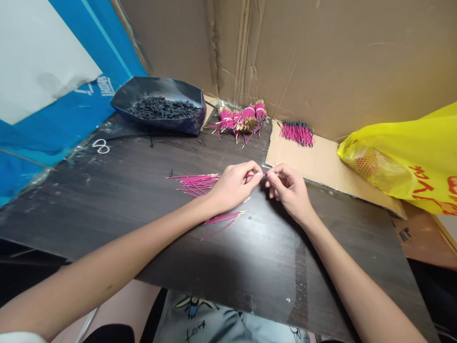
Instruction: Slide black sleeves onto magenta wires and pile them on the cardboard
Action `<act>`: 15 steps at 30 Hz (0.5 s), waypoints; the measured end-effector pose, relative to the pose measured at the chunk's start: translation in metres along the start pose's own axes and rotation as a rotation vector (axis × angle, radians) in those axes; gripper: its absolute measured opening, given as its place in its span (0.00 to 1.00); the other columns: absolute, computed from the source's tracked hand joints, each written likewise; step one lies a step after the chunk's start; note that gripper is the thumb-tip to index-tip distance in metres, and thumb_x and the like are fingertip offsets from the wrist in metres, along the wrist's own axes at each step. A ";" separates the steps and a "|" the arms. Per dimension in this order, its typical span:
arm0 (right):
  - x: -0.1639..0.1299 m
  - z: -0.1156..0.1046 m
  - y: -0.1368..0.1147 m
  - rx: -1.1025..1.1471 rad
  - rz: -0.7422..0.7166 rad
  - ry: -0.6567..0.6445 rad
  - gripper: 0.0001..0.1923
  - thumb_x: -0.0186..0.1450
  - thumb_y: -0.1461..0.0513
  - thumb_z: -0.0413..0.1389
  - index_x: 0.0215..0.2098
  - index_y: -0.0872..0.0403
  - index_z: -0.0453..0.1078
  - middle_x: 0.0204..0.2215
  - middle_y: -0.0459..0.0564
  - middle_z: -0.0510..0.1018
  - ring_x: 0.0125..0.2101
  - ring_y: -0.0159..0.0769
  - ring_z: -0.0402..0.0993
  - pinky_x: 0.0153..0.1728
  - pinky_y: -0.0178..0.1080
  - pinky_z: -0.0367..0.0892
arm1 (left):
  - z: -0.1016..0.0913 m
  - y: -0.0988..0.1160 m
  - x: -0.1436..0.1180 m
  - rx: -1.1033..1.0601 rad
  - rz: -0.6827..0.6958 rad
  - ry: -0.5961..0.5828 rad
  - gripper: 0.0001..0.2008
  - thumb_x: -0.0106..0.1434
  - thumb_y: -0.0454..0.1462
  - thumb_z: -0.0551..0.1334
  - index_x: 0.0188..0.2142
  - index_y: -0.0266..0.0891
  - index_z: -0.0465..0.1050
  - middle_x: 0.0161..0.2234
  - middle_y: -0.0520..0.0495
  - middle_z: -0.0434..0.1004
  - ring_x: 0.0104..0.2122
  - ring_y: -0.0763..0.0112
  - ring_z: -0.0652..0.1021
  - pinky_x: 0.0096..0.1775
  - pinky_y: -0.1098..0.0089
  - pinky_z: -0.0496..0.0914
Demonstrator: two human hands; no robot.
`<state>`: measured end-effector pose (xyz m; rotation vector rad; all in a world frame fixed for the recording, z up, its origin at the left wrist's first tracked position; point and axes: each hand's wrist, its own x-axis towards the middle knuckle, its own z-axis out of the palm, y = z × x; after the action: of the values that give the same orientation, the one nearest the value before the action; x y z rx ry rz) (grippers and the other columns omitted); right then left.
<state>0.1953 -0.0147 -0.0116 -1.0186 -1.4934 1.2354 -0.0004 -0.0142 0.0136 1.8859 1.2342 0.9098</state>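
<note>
The forearms [107, 269] are nearest, at eight and four o'clock. Centrally, over the worktop [264, 257], the left hand [235, 186] grips a pink wire [251, 175]; the right hand's [288, 188] grip pinches a dark piece [264, 175] at its end. Holding close should prevent bending.

We record left forearm [143, 252] and right forearm [344, 259] bare, across near edge of surface [264, 267]. Left hand [233, 185] pinching, back upward; right hand [290, 190] just beside, thumb meeting forefinger.

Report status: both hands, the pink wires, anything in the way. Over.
Left hand gripping a pink wire; right hand at its end, grip too small to tell. Loose pink wires on tabletop beside left hand. Nothing visible blocking the hands.
</note>
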 end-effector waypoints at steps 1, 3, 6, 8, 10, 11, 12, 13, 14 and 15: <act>0.001 0.000 0.000 0.014 0.002 0.029 0.17 0.72 0.49 0.63 0.41 0.55 0.72 0.28 0.43 0.77 0.20 0.22 0.70 0.20 0.28 0.61 | -0.001 0.000 0.001 0.010 0.004 0.014 0.10 0.73 0.38 0.60 0.37 0.36 0.77 0.29 0.55 0.73 0.29 0.80 0.66 0.36 0.73 0.59; 0.002 -0.001 0.000 0.044 0.002 0.087 0.19 0.71 0.48 0.64 0.40 0.55 0.71 0.28 0.42 0.77 0.19 0.22 0.70 0.19 0.27 0.61 | -0.004 0.000 0.003 0.014 0.001 0.037 0.10 0.72 0.38 0.61 0.36 0.36 0.77 0.28 0.55 0.72 0.29 0.80 0.65 0.36 0.73 0.58; 0.004 -0.003 0.000 0.096 0.014 0.106 0.21 0.69 0.46 0.65 0.41 0.55 0.71 0.28 0.43 0.77 0.18 0.24 0.71 0.18 0.28 0.62 | -0.005 0.000 0.004 -0.072 -0.034 0.044 0.11 0.71 0.39 0.62 0.35 0.35 0.77 0.29 0.54 0.73 0.29 0.79 0.66 0.36 0.73 0.59; 0.005 -0.004 0.000 0.133 0.029 0.054 0.21 0.68 0.46 0.67 0.44 0.54 0.71 0.29 0.43 0.78 0.19 0.26 0.73 0.18 0.29 0.64 | -0.005 0.000 0.004 -0.154 -0.050 0.036 0.12 0.71 0.41 0.62 0.36 0.35 0.77 0.30 0.53 0.76 0.31 0.79 0.69 0.37 0.73 0.61; 0.004 -0.002 0.000 0.151 0.039 -0.009 0.22 0.67 0.47 0.68 0.47 0.54 0.72 0.30 0.44 0.79 0.20 0.27 0.74 0.18 0.29 0.64 | -0.003 0.000 0.004 -0.237 -0.051 0.002 0.13 0.72 0.43 0.61 0.37 0.35 0.77 0.33 0.50 0.79 0.33 0.77 0.74 0.38 0.74 0.65; 0.004 -0.001 -0.001 0.150 0.037 -0.025 0.22 0.66 0.48 0.69 0.47 0.54 0.73 0.31 0.44 0.79 0.20 0.27 0.74 0.18 0.29 0.64 | -0.002 0.001 0.004 -0.280 -0.049 -0.022 0.14 0.72 0.44 0.61 0.38 0.35 0.77 0.34 0.49 0.81 0.34 0.76 0.75 0.39 0.74 0.67; 0.003 0.000 -0.001 0.145 0.035 -0.026 0.21 0.66 0.48 0.69 0.46 0.54 0.74 0.30 0.45 0.79 0.20 0.27 0.74 0.18 0.29 0.64 | -0.001 0.001 0.003 -0.319 -0.049 -0.048 0.14 0.72 0.44 0.61 0.38 0.35 0.77 0.35 0.48 0.81 0.34 0.76 0.77 0.39 0.74 0.69; 0.002 0.001 -0.001 0.140 0.033 -0.013 0.20 0.66 0.49 0.69 0.44 0.55 0.74 0.30 0.45 0.79 0.20 0.27 0.74 0.19 0.29 0.64 | 0.001 0.002 0.003 -0.348 -0.050 -0.069 0.14 0.72 0.44 0.60 0.38 0.35 0.77 0.35 0.47 0.82 0.34 0.76 0.77 0.39 0.74 0.69; 0.001 0.002 -0.001 0.135 0.032 0.010 0.19 0.66 0.50 0.69 0.43 0.55 0.75 0.29 0.45 0.78 0.20 0.26 0.73 0.19 0.29 0.64 | 0.001 0.002 0.002 -0.364 -0.052 -0.085 0.14 0.72 0.44 0.60 0.38 0.35 0.77 0.34 0.47 0.81 0.33 0.76 0.77 0.38 0.75 0.69; 0.000 0.003 -0.001 0.132 0.033 0.036 0.18 0.66 0.50 0.69 0.42 0.55 0.75 0.29 0.45 0.78 0.20 0.26 0.73 0.19 0.29 0.64 | 0.002 0.002 0.002 -0.372 -0.057 -0.094 0.14 0.72 0.44 0.60 0.38 0.35 0.77 0.33 0.48 0.81 0.31 0.77 0.75 0.36 0.75 0.68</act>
<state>0.1927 -0.0155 -0.0104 -0.9760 -1.3538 1.3140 0.0031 -0.0135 0.0149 1.5720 0.9794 0.9358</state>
